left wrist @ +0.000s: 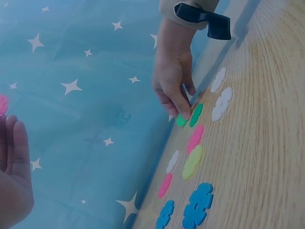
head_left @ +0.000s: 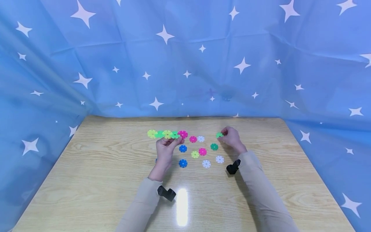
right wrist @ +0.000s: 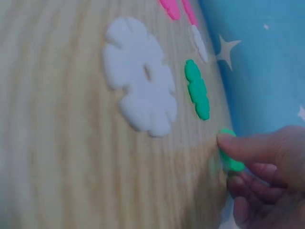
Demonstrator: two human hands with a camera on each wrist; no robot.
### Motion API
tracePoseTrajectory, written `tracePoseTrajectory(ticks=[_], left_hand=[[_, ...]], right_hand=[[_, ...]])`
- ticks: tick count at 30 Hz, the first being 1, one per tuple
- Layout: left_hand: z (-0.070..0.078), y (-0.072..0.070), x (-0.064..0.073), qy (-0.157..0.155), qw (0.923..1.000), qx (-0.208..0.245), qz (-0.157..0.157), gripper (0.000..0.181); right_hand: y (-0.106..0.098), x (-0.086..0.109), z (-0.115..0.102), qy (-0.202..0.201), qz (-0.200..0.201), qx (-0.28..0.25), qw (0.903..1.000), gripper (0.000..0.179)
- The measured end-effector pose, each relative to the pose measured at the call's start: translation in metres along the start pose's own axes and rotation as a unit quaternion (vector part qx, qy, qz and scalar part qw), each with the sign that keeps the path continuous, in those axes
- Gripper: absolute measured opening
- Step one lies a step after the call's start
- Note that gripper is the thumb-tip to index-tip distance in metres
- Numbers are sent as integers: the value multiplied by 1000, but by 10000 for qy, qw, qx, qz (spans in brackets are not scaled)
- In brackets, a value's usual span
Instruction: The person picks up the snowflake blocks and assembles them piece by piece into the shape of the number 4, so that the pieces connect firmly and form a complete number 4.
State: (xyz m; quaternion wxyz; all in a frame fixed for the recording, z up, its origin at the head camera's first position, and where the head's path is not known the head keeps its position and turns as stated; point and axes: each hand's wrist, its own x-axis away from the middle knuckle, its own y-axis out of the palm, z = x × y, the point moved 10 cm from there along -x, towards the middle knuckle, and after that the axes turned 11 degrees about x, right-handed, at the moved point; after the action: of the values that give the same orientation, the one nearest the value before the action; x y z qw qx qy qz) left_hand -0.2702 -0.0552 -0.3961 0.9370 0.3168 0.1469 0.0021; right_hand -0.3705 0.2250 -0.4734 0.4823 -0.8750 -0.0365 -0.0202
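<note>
A person's left hand pinches a flat row of five notched discs, yellow, green, yellow, green and pink, near its pink end, raised above a wood-grain surface. Rightward on the surface lie blue discs, pink discs, a yellow disc, white discs and a darker green disc. The right hand pinches a bright green disc between thumb and fingers.
</note>
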Motion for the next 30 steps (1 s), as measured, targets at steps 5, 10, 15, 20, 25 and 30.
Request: tracePoseTrajectory(ticks=[5,10,15,20,25,30], left_hand=[[-1,-1,0,-14,10000,-6,56,35],[-2,-1,0,-22,9999,-125,30,33],[-2,-1,1,-56,9998,-163,30,32],[-3,0,1,-85,9999,-146,22,32],[-4,-1,1,-95,9999,-106,11,34],[-3,0,1,-78,9999,-101,-13,32]], right_hand=[[-4,3,2,-99,363,-279,9989,22],[-9,14,0,-32,660,-822,9944,18],[-9,31,-8,192,567,-1796,9819,21],[-8,44,-22,247,429,-2602,9643,26],[-12,56,-43,39,432,-3060,9510,29],[-16,69,-65,-185,387,-3320,9423,30]])
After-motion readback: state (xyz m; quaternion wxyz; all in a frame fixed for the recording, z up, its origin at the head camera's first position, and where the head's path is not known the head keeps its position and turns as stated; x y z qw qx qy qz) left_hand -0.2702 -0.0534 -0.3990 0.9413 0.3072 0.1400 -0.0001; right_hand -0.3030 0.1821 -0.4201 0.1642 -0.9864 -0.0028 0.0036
